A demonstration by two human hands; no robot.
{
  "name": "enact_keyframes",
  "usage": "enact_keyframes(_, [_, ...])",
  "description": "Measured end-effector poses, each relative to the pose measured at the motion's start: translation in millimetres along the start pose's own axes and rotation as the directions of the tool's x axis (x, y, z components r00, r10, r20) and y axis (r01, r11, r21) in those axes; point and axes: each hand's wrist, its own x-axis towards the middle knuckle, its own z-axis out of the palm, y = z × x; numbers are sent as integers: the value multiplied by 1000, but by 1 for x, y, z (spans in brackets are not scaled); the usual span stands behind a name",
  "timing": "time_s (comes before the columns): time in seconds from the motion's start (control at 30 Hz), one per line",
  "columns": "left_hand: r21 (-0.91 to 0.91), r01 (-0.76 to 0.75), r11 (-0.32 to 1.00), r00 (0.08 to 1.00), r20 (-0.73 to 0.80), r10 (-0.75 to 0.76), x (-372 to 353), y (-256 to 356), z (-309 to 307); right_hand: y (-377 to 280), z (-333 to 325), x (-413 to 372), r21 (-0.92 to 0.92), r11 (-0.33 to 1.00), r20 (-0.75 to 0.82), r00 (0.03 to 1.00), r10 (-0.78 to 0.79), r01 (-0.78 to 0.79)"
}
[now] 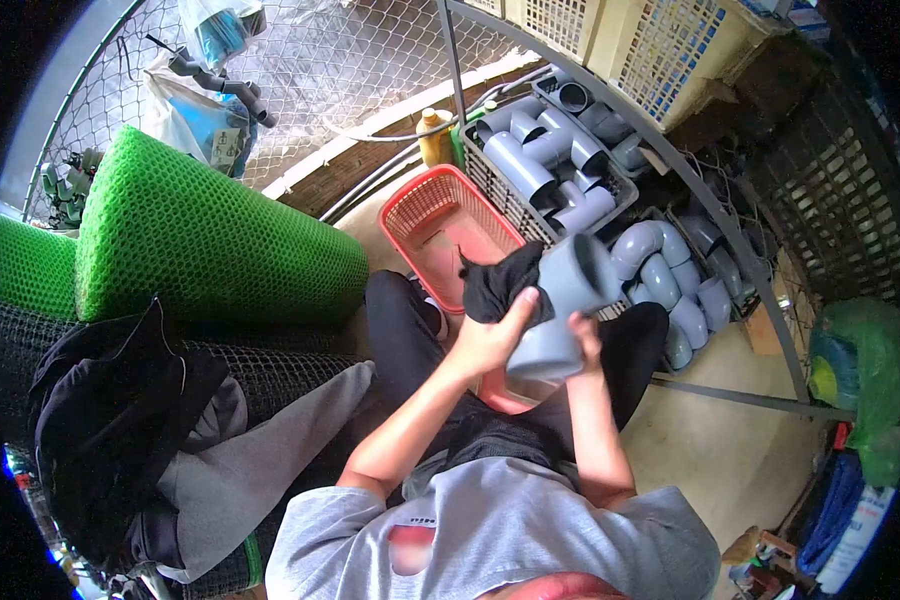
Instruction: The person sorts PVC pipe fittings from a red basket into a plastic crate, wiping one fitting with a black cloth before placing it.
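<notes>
A grey plastic pipe fitting (pixel 548 345) is held above my lap, tilted, with one wide round opening facing the upper right. My left hand (pixel 498 338) grips a bunched black cloth (pixel 502 284) against the fitting's left side. The cloth covers part of the fitting, so its full shape is hidden. On the other side, my right hand (pixel 587 345) is closed on the fitting's lower right, slightly blurred. Beyond my hands, a red plastic basket (pixel 400 212) lies on the floor between my legs; its visible inside holds no fittings.
Black crates hold several grey fittings (pixel 520 165) ahead, with more grey elbows (pixel 658 272) to the right. A green mesh roll (pixel 220 230) and a dark jacket (pixel 100 410) lie at left. A metal frame (pixel 735 225) crosses the right side below cream crates (pixel 660 60).
</notes>
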Motion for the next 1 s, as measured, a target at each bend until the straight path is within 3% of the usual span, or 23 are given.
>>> enact_keyframes(0.03, [-168,106,980,994,59,-97,-8,-11,5,7,-15,2,184,976,5,993,120,-119])
enact_keyframes(0.1, [-189,-10,982,998,53,21,-25,-5,14,-4,-10,8,436,883,13,982,187,-174])
enact_keyframes(0.13, [-80,-131,988,985,100,139,-25,-2,11,-6,-10,10,453,857,173,967,186,-246])
enact_keyframes(0.17, [-127,-208,970,965,137,225,-18,11,6,-3,-15,8,461,822,278,934,223,-334])
enact_keyframes(0.23, [-9,-345,939,902,274,334,0,23,-10,11,-21,-10,218,938,172,956,236,-271])
enact_keyframes(0.27, [-112,-275,955,930,220,294,6,27,-11,-3,3,-17,138,965,158,967,201,-223])
enact_keyframes(0.3, [-96,-359,928,892,256,372,22,30,-17,12,-16,-23,147,948,165,952,259,-284])
enact_keyframes(0.37, [-114,-258,959,949,159,274,33,19,-20,2,-4,-36,70,956,105,955,277,-285])
enact_keyframes(0.4, [-273,-88,958,980,147,132,32,7,-14,-1,0,-38,-3,960,50,959,280,-280])
enact_keyframes(0.43, [-317,-32,948,991,111,71,31,-9,-8,6,-12,-36,-30,972,42,972,233,-232])
enact_keyframes(0.5, [-476,159,865,984,151,-98,20,-28,3,17,-32,-27,127,976,69,983,170,-178])
enact_keyframes(0.53, [-459,148,876,978,202,-59,18,-18,0,-5,-15,-17,315,931,153,978,144,-186])
enact_keyframes(0.57, [-216,165,962,980,142,-136,2,-52,6,-12,-2,-8,391,916,124,991,44,-89])
enact_keyframes(0.63, [-125,-90,988,993,69,99,-8,-56,12,-12,0,3,470,883,110,993,-51,-6])
enact_keyframes(0.7, [126,-58,990,996,-61,66,-11,-75,10,5,-20,0,457,882,121,990,69,-117])
enact_keyframes(0.73, [99,-1,995,992,-129,14,-9,-90,10,15,-29,-6,473,853,91,975,202,-220])
enact_keyframes(0.77, [141,-82,987,989,-111,98,5,-71,0,16,-19,-9,552,786,95,958,270,-277])
enact_keyframes(0.83, [223,-73,972,997,-15,79,22,-75,-19,24,-11,-11,506,811,-20,936,353,-295])
enact_keyframes(0.9, [400,160,902,986,-109,-126,24,-69,-37,24,-9,-9,507,810,-39,931,364,-296])
enact_keyframes(0.93, [201,319,926,941,-185,-284,26,-70,-42,26,-10,-6,433,865,-142,929,343,-253])
enact_keyframes(0.97, [118,428,896,897,-176,-406,24,-68,-52,30,-12,-3,356,910,-247,918,311,-212])
enact_keyframes(1.0, [-4,348,937,930,-121,-346,20,-67,-51,40,-26,1,245,954,-278,931,239,-172])
